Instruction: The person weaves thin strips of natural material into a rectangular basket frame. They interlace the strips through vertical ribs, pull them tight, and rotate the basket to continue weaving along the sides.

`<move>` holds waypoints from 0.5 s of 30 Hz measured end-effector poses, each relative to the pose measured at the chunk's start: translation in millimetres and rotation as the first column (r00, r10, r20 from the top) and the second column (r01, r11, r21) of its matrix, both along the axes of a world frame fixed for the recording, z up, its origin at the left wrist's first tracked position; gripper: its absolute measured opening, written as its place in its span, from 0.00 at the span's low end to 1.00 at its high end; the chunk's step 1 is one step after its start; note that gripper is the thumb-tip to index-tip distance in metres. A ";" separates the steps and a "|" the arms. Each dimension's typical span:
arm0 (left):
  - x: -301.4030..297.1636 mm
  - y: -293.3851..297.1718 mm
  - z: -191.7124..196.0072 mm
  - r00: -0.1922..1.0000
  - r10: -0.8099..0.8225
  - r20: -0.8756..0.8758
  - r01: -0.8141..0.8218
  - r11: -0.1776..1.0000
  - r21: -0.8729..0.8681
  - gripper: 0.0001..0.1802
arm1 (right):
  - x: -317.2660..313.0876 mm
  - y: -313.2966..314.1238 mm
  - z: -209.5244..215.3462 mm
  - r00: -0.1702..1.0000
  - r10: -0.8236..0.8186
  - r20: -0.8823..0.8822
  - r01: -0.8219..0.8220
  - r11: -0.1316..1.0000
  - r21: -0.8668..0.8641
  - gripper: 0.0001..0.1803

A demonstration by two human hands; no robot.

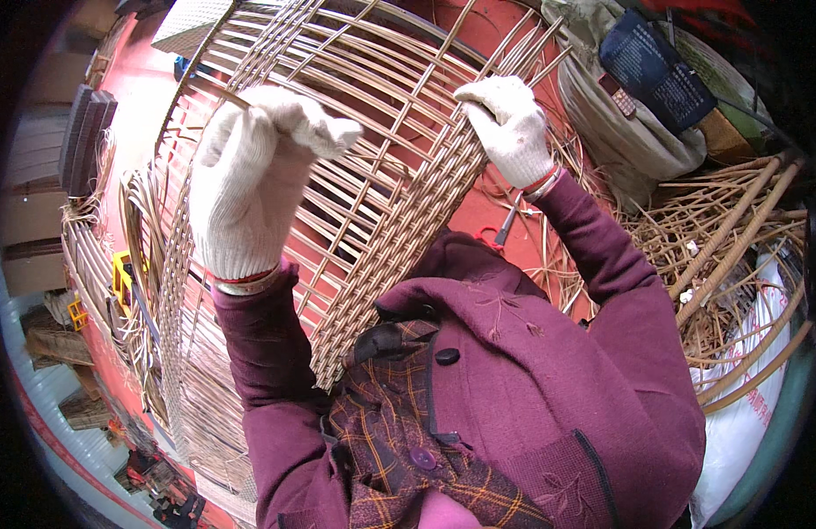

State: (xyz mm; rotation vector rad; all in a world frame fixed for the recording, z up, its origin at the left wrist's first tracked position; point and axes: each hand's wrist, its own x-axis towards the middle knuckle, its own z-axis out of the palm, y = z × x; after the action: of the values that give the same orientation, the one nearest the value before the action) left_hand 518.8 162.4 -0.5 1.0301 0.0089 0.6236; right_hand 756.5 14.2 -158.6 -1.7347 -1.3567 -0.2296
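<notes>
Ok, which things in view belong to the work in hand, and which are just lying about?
In the work:
- large woven panel
- left gloved hand, apparently holding a brown strand
- right gloved hand, at the panel's edge

Apparently lying about:
- red-handled tool, untouched
- dark blue cloth item
- cane pile
- white sack

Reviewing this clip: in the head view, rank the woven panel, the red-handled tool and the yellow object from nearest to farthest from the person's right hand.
From the right hand:
1. Woven panel: right at the fingers, on their left.
2. Red-handled tool: below the hand, on the red floor.
3. Yellow object: far left.
</notes>
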 end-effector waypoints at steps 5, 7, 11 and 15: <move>12.3 -22.4 -18.6 0.638 0.561 -0.528 -0.024 0.700 0.714 0.09 | -11.3 -2.0 7.6 0.991 0.035 -0.126 -0.040 0.999 -0.036 0.08; 16.3 -30.5 -43.2 0.564 0.597 -0.571 0.079 0.649 0.757 0.12 | -15.9 -2.3 10.1 0.976 0.112 -0.188 -0.122 0.992 -0.044 0.09; 13.9 -30.9 -68.8 0.529 0.664 -0.528 0.219 0.494 0.841 0.17 | -15.7 2.9 15.7 0.955 0.252 -0.155 -0.282 0.934 -0.218 0.13; -0.8 -27.2 -61.3 0.486 0.606 -0.629 0.185 0.632 0.752 0.16 | -0.2 14.9 24.2 0.923 0.289 -0.255 -0.372 0.841 -0.392 0.17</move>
State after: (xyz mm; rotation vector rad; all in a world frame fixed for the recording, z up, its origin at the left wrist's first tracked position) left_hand 518.0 135.2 -61.9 2.1508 0.8985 0.2614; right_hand 756.3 29.1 -134.4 -1.7772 -1.6243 0.4583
